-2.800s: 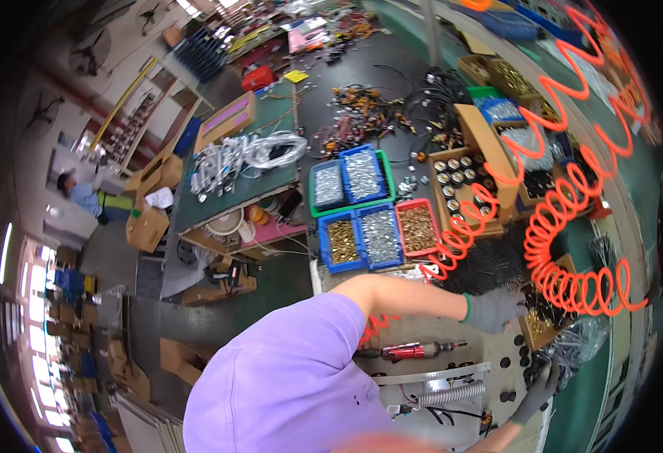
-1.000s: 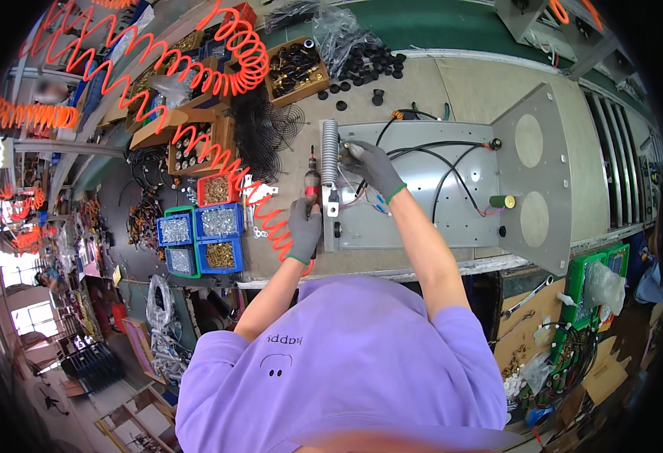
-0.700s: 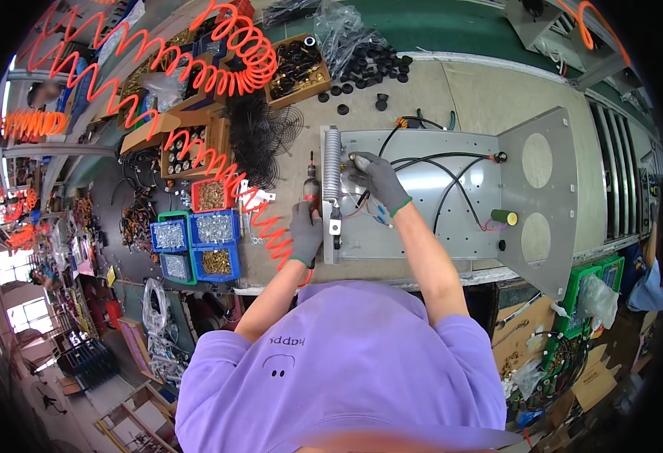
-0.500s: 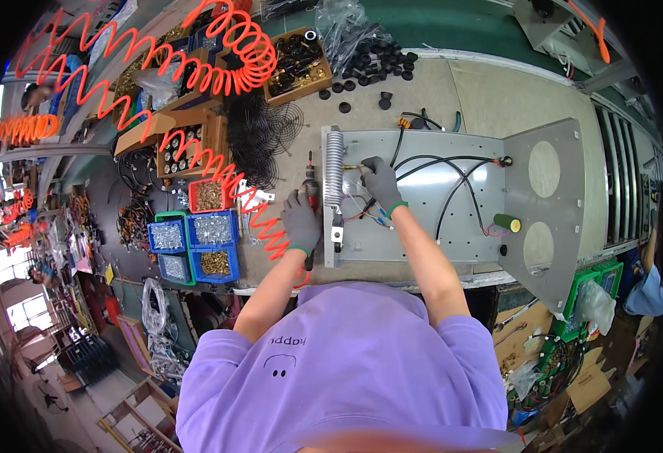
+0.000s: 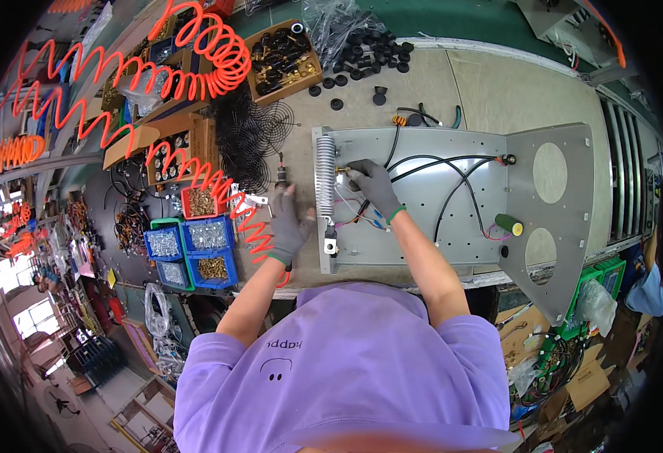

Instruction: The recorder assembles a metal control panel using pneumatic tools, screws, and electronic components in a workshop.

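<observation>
A grey sheet-metal housing (image 5: pixel 452 204) lies before me, with a silvery coiled spring-like part (image 5: pixel 324 181) along its left flange. My right hand (image 5: pixel 377 189), gloved in grey, is closed in a pinch on a small brass fitting (image 5: pixel 341 170) by that coil. Thin coloured wires (image 5: pixel 354 208) run beneath this hand. Left of the housing, my gloved left hand (image 5: pixel 292 226) lies over a power screwdriver (image 5: pixel 281 174), its fingers stretched out and its thumb apart. The hand hides most of the tool's handle. Black cables (image 5: pixel 452 162) cross inside the housing.
Blue bins (image 5: pixel 210 234) of screws and a red bin (image 5: pixel 201 202) stand at the left. An orange coiled air hose (image 5: pixel 225 72) hangs over that side. Black wire fan guards (image 5: pixel 259 136), a box of black parts (image 5: pixel 286 60) and loose black caps (image 5: pixel 373 57) lie farther back.
The screwdriver and my left hand have shifted left, away from the housing, and the left thumb has spread. My right hand remains by the coil with the brass fitting. The whole view has shifted slightly.
</observation>
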A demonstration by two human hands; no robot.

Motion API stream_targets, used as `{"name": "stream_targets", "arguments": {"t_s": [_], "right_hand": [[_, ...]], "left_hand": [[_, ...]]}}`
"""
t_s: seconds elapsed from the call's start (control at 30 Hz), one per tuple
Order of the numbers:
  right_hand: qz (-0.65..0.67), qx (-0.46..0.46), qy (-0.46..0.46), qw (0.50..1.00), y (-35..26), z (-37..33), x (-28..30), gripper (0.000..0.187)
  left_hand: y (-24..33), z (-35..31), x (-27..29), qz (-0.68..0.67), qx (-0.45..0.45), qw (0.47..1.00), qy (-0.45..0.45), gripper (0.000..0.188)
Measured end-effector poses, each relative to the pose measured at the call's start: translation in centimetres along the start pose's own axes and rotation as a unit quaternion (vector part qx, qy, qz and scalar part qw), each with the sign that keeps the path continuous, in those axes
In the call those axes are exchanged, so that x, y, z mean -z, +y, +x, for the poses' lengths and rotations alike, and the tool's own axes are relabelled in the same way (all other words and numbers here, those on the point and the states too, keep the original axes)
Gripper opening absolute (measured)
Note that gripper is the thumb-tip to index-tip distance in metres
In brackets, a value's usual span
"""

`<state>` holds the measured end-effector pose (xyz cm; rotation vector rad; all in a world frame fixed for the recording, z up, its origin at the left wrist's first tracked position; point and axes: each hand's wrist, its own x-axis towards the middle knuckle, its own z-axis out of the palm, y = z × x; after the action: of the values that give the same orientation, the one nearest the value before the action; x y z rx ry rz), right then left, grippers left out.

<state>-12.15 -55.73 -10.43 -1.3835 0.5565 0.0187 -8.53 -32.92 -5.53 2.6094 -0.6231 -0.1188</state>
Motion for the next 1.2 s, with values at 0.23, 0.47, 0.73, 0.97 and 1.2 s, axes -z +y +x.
{"name": "stream_targets", "arguments": {"t_s": [0.23,0.47,0.73,0.97,1.2], "right_hand": [[-0.215,0.032,-0.090,0.972,-0.9,1.4,0.4,0.033],[0.010,-0.012,0.084,0.996,-0.9,0.7,-0.2,0.044],[0.022,-0.081,-0.040,0.996,-1.1,0.8,1.0,0.048],[-0.007,-0.085,-0.038,0.996,-1.8,0.2,0.9,0.049],[0.026,-0.105,-0.079,0.991,-2.0,0.3,1.1,0.047]], "left_hand": [[1.1,-0.5,-7.8,-0.211,0.169,0.959,-0.085,0.062],[2.5,-0.1,-6.3,-0.156,0.132,0.977,-0.057,0.041],[2.7,0.1,-6.0,-0.103,0.137,0.983,-0.065,0.044],[3.7,0.5,-4.7,-0.072,0.140,0.983,-0.089,0.046],[4.4,0.7,-4.1,-0.142,0.139,0.975,-0.094,0.044]]}}
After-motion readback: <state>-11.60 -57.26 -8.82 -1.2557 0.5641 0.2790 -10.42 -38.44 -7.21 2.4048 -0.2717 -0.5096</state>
